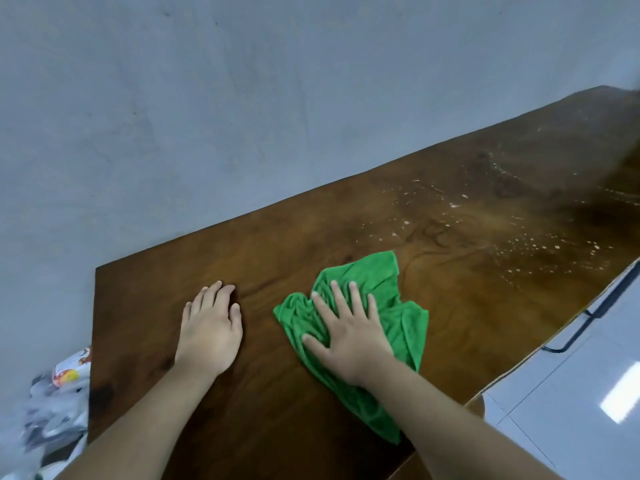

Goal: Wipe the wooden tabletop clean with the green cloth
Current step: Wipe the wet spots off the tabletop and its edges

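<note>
Right hand [349, 337] spread flat, pressing green cloth [398, 327] onto near part of wooden worktop [277, 258]. Left hand [211, 327] flat on bare wood, holding nothing. Near end looks clean; white specks [519, 244] farther right unwiped, so roughly half left.

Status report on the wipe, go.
Right hand flat on green cloth. Left hand flat on tabletop. White specks lie beyond the cloth.

blurry far end of tabletop [585, 140]; cloth [405, 327] partly under right hand [349, 337]
</note>
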